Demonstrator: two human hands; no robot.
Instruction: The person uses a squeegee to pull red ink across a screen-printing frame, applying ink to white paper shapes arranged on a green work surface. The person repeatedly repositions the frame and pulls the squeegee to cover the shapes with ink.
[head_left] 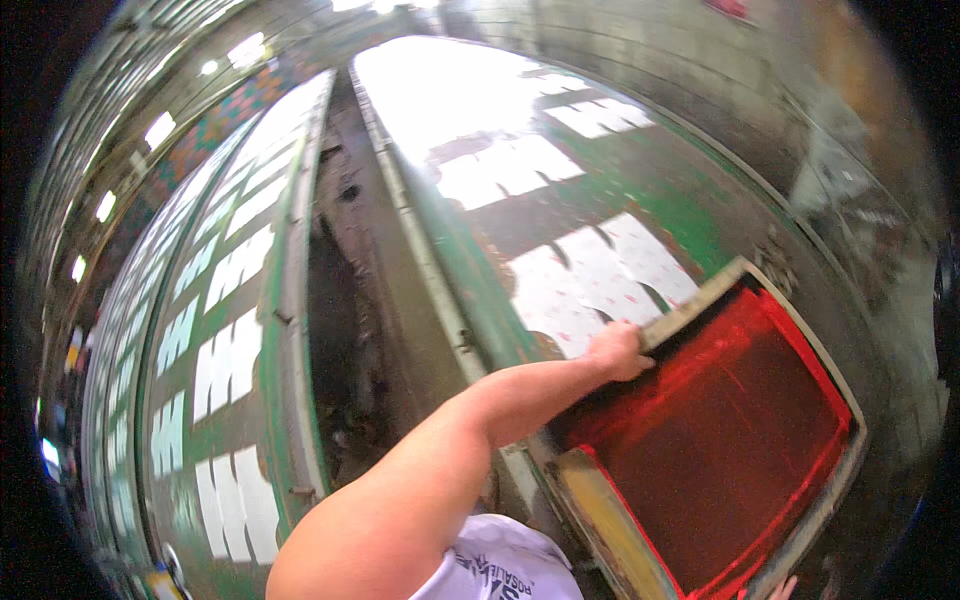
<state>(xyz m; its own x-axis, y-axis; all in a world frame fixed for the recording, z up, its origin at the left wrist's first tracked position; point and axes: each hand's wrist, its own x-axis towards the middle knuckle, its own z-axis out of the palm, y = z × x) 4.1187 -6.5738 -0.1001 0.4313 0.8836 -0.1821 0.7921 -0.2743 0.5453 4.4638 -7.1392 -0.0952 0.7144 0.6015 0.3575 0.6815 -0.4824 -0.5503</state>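
A screen printing frame (855,405), wooden-edged with a dark mesh and red ink along its inner borders, fills the lower right. My left hand (620,352) reaches across and is closed round its far-left edge. At the bottom of the view, only some fingers of my right hand (783,590) show, against the frame's near edge; the rest is cut off. Just beyond the frame, white cut fabric pieces (590,275) with small red marks lie flat on a long green and brown printing table (690,215).
Farther up this table lie more white pieces (510,170), some lost in glare. A dark narrow aisle (350,300) separates it from another long table (290,420) at left, with rows of white pieces. A grey block wall (640,60) runs along the right.
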